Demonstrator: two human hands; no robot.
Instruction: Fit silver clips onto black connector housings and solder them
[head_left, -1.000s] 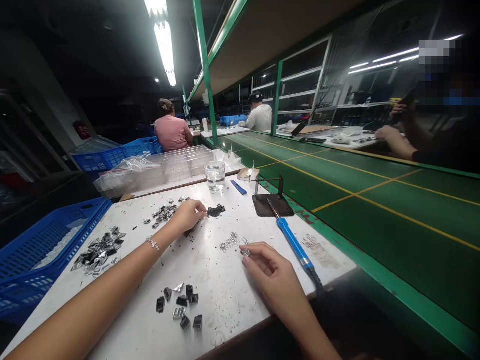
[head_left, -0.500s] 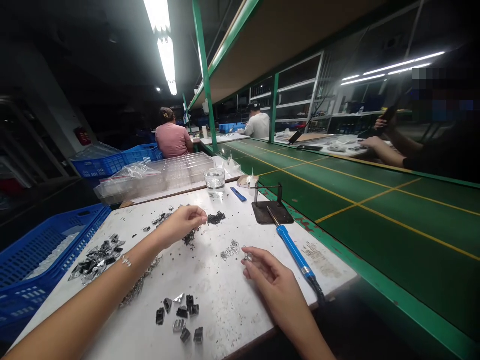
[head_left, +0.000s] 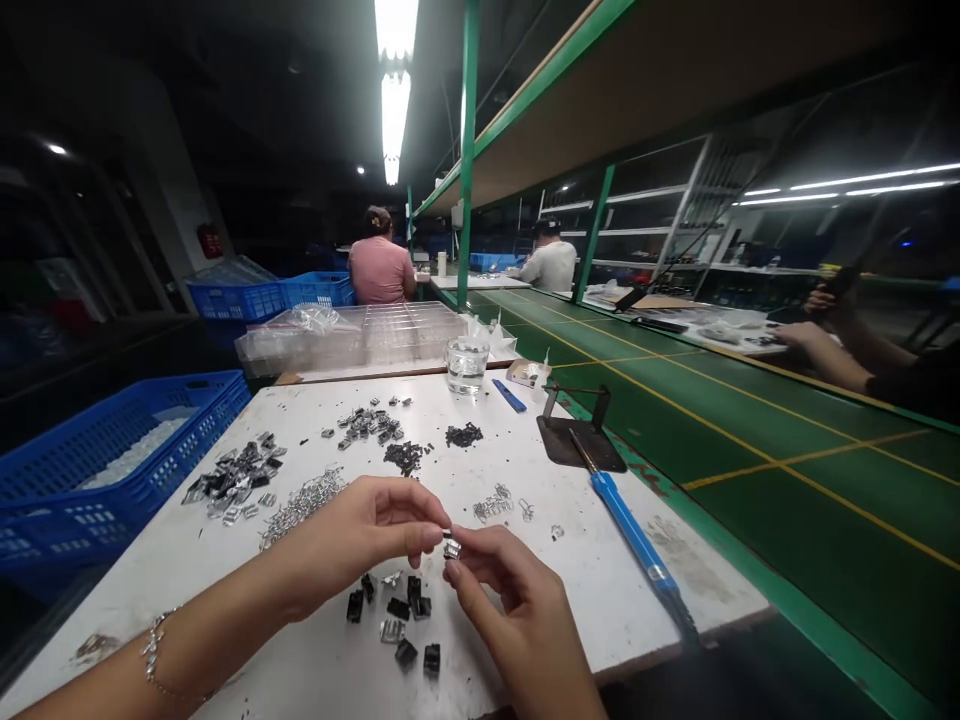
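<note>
My left hand and my right hand meet above the white tabletop. Between my right thumb and fingers is a small shiny silver part. My left fingertips pinch a tiny dark piece against its top; its exact kind is too small to make out. Below my hands lie several black and silver block-like parts. Beyond them are a pile of tiny black pieces, a second black pile and some bent wire clips. Thin metal pieces lie partly behind my left hand.
A blue soldering iron rests on a dark metal stand at the right. Farther back are a glass of clear liquid and a blue tool. A blue crate stands left; the green conveyor runs along the right.
My left hand has come back from the black pile to my right hand, now with a tiny dark piece. My right hand has moved slightly left, and the view has turned left.
</note>
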